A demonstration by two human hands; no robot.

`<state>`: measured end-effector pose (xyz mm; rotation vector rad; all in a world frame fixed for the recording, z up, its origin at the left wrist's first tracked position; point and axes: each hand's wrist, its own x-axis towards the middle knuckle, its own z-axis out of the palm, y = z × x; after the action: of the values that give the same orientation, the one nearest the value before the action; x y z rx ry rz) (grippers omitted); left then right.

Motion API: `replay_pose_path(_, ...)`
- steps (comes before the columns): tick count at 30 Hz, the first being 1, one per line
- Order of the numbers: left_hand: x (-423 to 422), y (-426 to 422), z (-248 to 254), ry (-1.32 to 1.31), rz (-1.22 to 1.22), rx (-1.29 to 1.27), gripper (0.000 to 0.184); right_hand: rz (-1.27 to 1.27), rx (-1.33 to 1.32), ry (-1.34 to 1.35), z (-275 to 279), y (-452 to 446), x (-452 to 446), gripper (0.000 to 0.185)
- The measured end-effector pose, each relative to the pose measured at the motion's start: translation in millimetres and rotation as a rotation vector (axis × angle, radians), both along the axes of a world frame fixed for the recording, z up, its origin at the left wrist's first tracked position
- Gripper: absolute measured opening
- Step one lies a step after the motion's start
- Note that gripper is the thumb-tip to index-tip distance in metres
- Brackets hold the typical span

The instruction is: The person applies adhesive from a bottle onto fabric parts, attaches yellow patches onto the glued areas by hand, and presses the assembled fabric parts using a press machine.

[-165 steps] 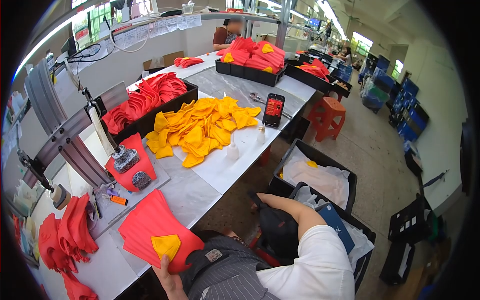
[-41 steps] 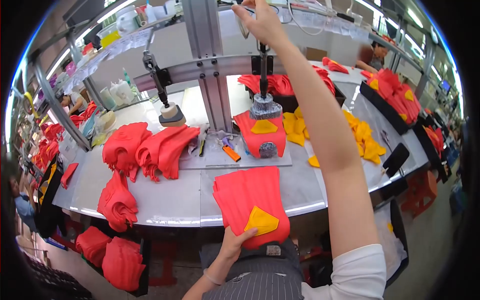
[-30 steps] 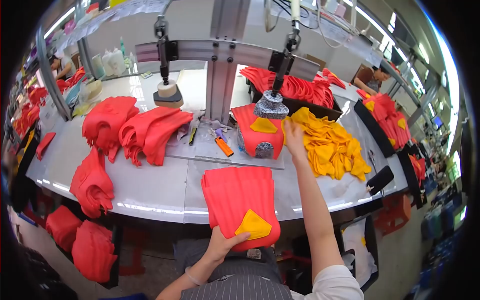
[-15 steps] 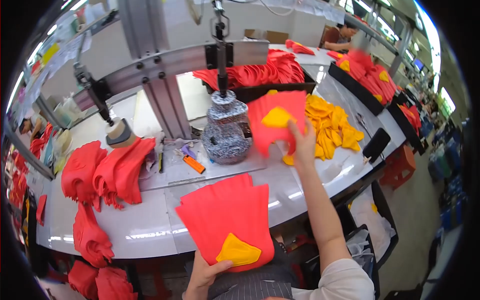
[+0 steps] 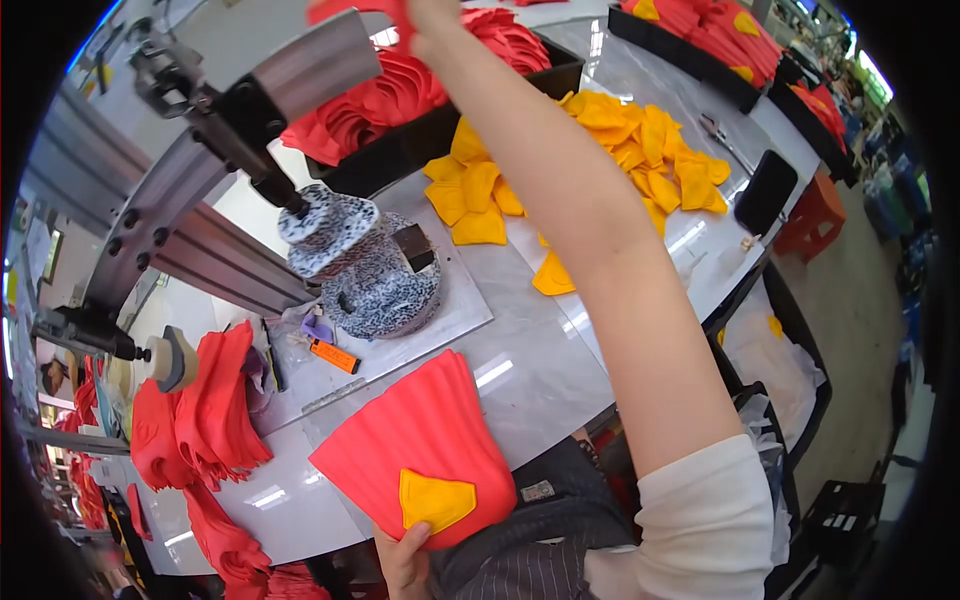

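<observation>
My left hand [image 5: 405, 562], low in the middle, grips the near end of a fanned stack of red soft pieces [image 5: 420, 420], its thumb pressed against a yellow patch [image 5: 437, 500] on the top piece. My right arm stretches up and across to the top edge of the view. There my right hand [image 5: 432, 14] is largely cut off. A red piece [image 5: 375, 8] hangs at it, in front of the grey metal rail; the fingers themselves are out of sight. Loose yellow patches [image 5: 640, 150] lie in a pile beneath and beside my forearm.
A speckled, tape-wrapped press form [image 5: 380, 290] stands on a plate under a metal frame. Behind it a black tray [image 5: 400, 150] holds many red pieces. More red pieces [image 5: 215, 410] lie at left, near an orange cutter [image 5: 334, 356]. A phone [image 5: 766, 193] lies at right.
My right hand has carried the red piece from beside the press form up and left to the top edge. My view has turned, and my left hand still keeps its stack.
</observation>
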<state>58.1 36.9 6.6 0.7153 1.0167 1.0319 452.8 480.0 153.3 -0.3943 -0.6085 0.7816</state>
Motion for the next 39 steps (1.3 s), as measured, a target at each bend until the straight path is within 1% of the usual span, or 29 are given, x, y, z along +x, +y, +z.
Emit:
replay_pose_path(1, -1.7, -1.7, -2.1, 0.037, 0.006, 0.003, 0.082, -0.009, 0.182, 0.050, 1.7, 12.1, -20.5, 0.038)
replay_pose_path(2, -2.3, -1.3, -2.5, 0.074, 0.013, 0.010, 0.089, -0.028, 0.188, 0.033, 3.7, 18.7, -34.1, 0.036)
replay_pose_path(4, -1.9, 1.6, -0.1, 0.067, -0.035, -0.044, 0.089, -0.129, 0.037, -0.119, -1.8, 25.4, -55.4, 0.033)
replay_pose_path(6, -1.2, 2.0, 3.4, 0.042, -0.018, -0.076, 0.086, -0.292, -0.198, -0.436, -12.3, 15.6, -62.5, 0.033)
replay_pose_path(8, 5.2, 1.8, 4.6, -0.018, 0.063, -0.081, 0.078, -0.478, -0.463, -0.871, -22.6, -1.4, -58.3, 0.037)
replay_pose_path(9, 4.6, 1.9, 5.3, -0.016, 0.038, -0.086, 0.079, -0.543, -0.572, -1.066, -26.5, -10.7, -53.7, 0.040)
replay_pose_path(11, -2.2, 4.5, 6.9, -0.016, -0.009, -0.093, 0.082, -0.621, -0.696, -1.343, -33.8, -32.9, -43.9, 0.047)
replay_pose_path(12, -6.6, 6.5, 7.9, -0.034, -0.016, -0.064, 0.082, -0.880, -0.610, -1.348, -51.2, -30.7, -41.1, 0.049)
replay_pose_path(13, -11.1, 9.7, 8.3, -0.053, -0.019, -0.035, 0.083, -0.788, -0.581, -1.459, -49.5, -59.1, -32.4, 0.055)
replay_pose_path(14, -15.3, 14.1, 9.7, -0.070, -0.024, -0.006, 0.084, -0.870, -0.375, -1.517, -66.8, -75.5, -22.7, 0.059)
replay_pose_path(16, -13.4, 33.6, 20.5, -0.079, -0.051, 0.064, 0.088, -0.610, -0.520, -1.623, -65.7, -138.2, -25.6, 0.051)
replay_pose_path(17, -6.1, 47.6, 29.4, -0.055, -0.085, 0.079, 0.090, -0.373, -0.474, -1.615, -82.0, -159.5, -16.5, 0.067)
replay_pose_path(18, 2.8, 64.2, 36.6, -0.032, -0.119, 0.097, 0.092, 0.219, -0.664, -1.606, -62.2, -205.4, -27.0, 0.068)
replay_pose_path(19, 9.6, 80.4, 37.9, -0.064, -0.167, 0.049, 0.092, 0.551, -0.875, -1.611, -59.8, -239.4, -37.2, 0.056)
replay_pose_path(20, 19.8, 95.8, 36.1, -0.086, -0.191, 0.068, 0.087, 0.835, -0.877, -1.646, -57.5, -267.4, -44.2, 0.058)
replay_pose_path(21, 25.5, 112.1, 32.1, -0.091, -0.272, 0.031, 0.079, 1.057, -0.879, -1.529, -59.1, -291.7, -52.8, 0.055)
replay_pose_path(22, 38.7, 127.3, 28.4, -0.076, -0.283, 0.021, 0.071, 1.141, -0.774, -1.397, -71.8, -308.2, -58.2, 0.051)
replay_pose_path(23, 50.8, 142.1, 27.3, -0.137, -0.322, 0.025, 0.064, 1.042, -0.769, -1.179, -75.9, -325.7, -67.5, 0.057)
replay_pose_path(24, 62.6, 154.4, 28.6, -0.082, -0.317, 0.079, 0.060, 0.856, -0.804, -1.118, -85.9, -328.8, -72.0, 0.062)
replay_pose_path(25, 72.5, 166.2, 29.7, 0.026, -0.317, 0.205, 0.059, 0.672, -0.834, -1.050, -99.1, -329.5, -75.6, 0.069)
replay_pose_path(26, 77.6, 178.3, 29.2, 0.122, -0.326, 0.290, 0.057, 0.603, -0.782, -0.987, -106.2, -325.8, -78.6, 0.072)
replay_pose_path(28, 83.0, 199.6, 23.5, 0.310, -0.228, 0.448, 0.059, 0.464, -0.669, -0.858, -114.9, -305.1, -84.3, 0.078)
replay_pose_path(31, 85.9, 218.6, 30.4, 1.024, 0.123, 0.767, 0.063, 0.214, -0.573, -1.067, -129.3, -266.2, -90.6, 0.085)
replay_pose_path(32, 83.3, 233.7, 19.4, 1.018, 0.138, 0.811, 0.065, 0.134, -0.561, -1.095, -134.2, -255.7, -93.6, 0.084)
replay_pose_path(34, 73.4, 267.4, -16.3, 1.007, 0.173, 0.893, 0.068, 0.127, -0.608, -1.143, -142.9, -239.0, -91.7, 0.083)
replay_pose_path(36, 75.2, 274.0, -18.2, 0.843, 0.035, 0.768, 0.067, 0.097, -0.638, -1.195, -139.1, -238.7, -92.8, 0.079)
replay_pose_path(37, 77.5, 272.6, -17.8, 0.760, -0.038, 0.704, 0.066, 0.052, -0.634, -1.272, -135.7, -239.6, -93.2, 0.078)
replay_pose_path(38, 81.3, 265.7, -21.6, 0.693, 0.030, 0.703, 0.067, 0.006, -0.635, -1.346, -133.9, -241.7, -93.0, 0.078)
replay_pose_path(39, 84.0, 257.6, -20.3, 0.636, 0.036, 0.697, 0.068, -0.042, -0.637, -1.419, -133.0, -243.8, -92.5, 0.077)
